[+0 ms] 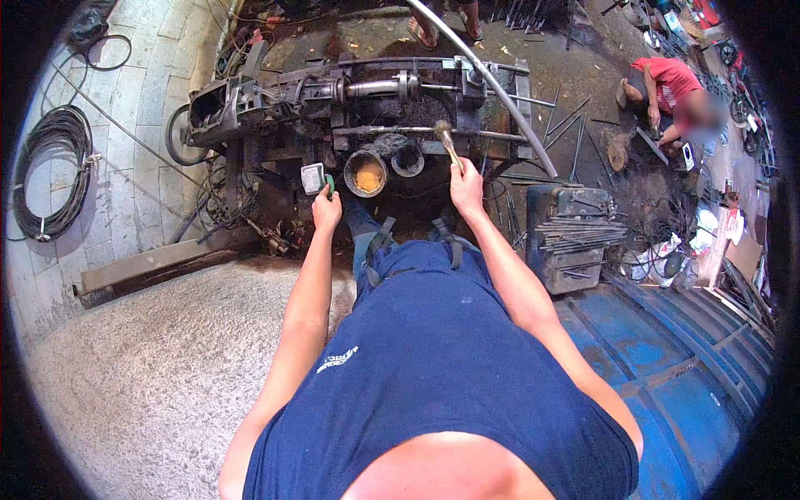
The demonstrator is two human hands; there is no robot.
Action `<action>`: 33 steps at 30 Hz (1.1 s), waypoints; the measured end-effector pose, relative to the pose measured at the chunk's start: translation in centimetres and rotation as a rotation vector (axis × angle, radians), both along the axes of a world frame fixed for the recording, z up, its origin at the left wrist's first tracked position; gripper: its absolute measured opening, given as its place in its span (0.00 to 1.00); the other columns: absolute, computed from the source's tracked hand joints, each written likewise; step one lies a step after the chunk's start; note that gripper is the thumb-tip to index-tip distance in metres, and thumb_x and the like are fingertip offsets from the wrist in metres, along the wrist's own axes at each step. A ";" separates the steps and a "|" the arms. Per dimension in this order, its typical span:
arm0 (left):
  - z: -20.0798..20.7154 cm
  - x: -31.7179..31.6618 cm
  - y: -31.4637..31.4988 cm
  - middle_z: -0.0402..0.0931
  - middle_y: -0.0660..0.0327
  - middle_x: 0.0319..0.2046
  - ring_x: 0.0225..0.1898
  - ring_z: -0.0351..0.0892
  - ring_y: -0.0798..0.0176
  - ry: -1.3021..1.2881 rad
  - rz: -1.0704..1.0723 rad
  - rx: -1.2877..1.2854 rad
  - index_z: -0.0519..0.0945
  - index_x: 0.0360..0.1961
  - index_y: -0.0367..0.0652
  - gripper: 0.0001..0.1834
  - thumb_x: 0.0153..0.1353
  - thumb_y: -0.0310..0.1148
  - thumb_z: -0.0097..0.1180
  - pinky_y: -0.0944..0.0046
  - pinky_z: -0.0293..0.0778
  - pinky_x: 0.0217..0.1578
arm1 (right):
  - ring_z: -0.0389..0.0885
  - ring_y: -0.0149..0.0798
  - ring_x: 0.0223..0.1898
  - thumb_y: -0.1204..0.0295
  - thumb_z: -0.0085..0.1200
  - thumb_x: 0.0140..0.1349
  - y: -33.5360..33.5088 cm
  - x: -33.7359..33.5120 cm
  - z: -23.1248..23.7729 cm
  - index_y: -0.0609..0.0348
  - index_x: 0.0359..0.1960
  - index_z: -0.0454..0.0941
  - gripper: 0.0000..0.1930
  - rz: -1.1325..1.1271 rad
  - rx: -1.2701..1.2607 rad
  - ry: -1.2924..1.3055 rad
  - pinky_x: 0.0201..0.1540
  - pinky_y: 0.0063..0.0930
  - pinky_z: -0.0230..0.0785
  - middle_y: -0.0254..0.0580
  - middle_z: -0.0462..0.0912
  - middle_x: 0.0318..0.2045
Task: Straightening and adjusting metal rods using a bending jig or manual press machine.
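Observation:
In my right hand (pixel 467 187) is a brush (pixel 452 150), gripped by its pale handle. Its dark bristle end lies at or just above a long metal rod on the machine (pixel 383 87); whether it touches, I cannot tell. My left hand (pixel 327 210) is closed around the green handle of a small object with a pale grey, squarish head (pixel 312 178); its kind is unclear. Between my hands stands a round can (pixel 352 177) with a yellow-orange substance inside. Right of it is a smaller, dark round container (pixel 408 162).
A worn metal box (pixel 552 242) carries a pile of thin rods (pixel 583 232) to my right. A long pale pipe (pixel 508 104) slants across the machine. At far right crouches a person in red (pixel 671 79). Coiled black hose (pixel 52 171) lies left; blue metal panels (pixel 667 375) lie lower right.

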State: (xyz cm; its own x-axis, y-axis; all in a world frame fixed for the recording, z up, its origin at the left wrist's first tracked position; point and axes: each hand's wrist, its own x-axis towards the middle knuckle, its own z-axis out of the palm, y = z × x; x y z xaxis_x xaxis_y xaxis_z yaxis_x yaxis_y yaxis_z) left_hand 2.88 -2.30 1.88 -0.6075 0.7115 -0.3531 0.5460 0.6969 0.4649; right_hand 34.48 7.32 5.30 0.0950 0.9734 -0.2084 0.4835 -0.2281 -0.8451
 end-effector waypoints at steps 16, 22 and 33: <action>-0.3 -0.2 0.0 0.77 0.43 0.45 0.49 0.77 0.46 -0.022 0.001 -0.007 0.73 0.56 0.43 0.24 0.59 0.38 0.51 0.53 0.71 0.50 | 0.81 0.55 0.37 0.63 0.45 0.64 -0.3 -0.5 0.3 0.64 0.45 0.74 0.16 0.012 -0.056 0.006 0.39 0.43 0.70 0.59 0.80 0.31; -0.5 -0.3 0.0 0.77 0.42 0.44 0.48 0.77 0.45 -0.021 0.018 -0.028 0.74 0.56 0.46 0.23 0.59 0.39 0.51 0.53 0.71 0.50 | 0.81 0.55 0.37 0.63 0.45 0.64 -0.4 -0.7 0.3 0.64 0.45 0.74 0.16 0.007 -0.041 0.006 0.39 0.42 0.70 0.59 0.80 0.30; -0.6 -0.2 -0.1 0.77 0.42 0.44 0.48 0.77 0.45 -0.004 0.017 -0.007 0.74 0.55 0.46 0.23 0.58 0.39 0.52 0.53 0.71 0.49 | 0.81 0.56 0.38 0.63 0.45 0.64 -0.2 -1.4 1.3 0.64 0.45 0.74 0.16 0.022 -0.035 -0.009 0.40 0.43 0.70 0.59 0.80 0.31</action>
State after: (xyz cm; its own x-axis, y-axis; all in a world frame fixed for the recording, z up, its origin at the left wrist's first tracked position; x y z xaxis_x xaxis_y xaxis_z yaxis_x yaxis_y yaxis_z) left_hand 2.63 -2.38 1.32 -0.6183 0.6986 -0.3601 0.5323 0.7093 0.4621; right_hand 33.10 7.08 6.59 0.0759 0.9674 -0.2417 0.4964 -0.2469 -0.8323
